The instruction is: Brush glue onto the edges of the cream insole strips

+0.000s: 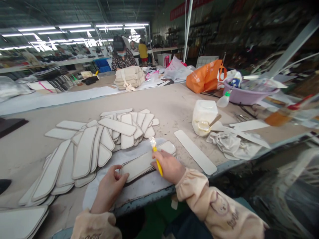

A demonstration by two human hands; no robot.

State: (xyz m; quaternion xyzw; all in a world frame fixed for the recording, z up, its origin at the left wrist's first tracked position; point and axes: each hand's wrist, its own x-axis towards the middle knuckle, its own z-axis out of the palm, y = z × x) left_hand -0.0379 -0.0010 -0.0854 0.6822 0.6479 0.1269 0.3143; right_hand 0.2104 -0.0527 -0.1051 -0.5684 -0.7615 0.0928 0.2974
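Note:
A small stack of long white rounded strips (141,165) with dark edges lies on a pale sheet (92,189) near the table's front edge. My left hand (111,186) pinches the stack's left end, thumb on top. My right hand (170,166) is closed around a yellow-handled brush (159,167), its bristles up and coated with something white. That hand rests over the right part of the top strip. To the left spreads a large pile of similar strips (84,152). A single plain white strip (195,152) lies to the right.
A cut-open white jug (204,111) with a stick in it stands to the right, beside crumpled cloth (234,146). Behind are an orange bag (205,78), a purple basin (249,94) and a tied bundle (129,78). A co-worker (123,58) is across the table.

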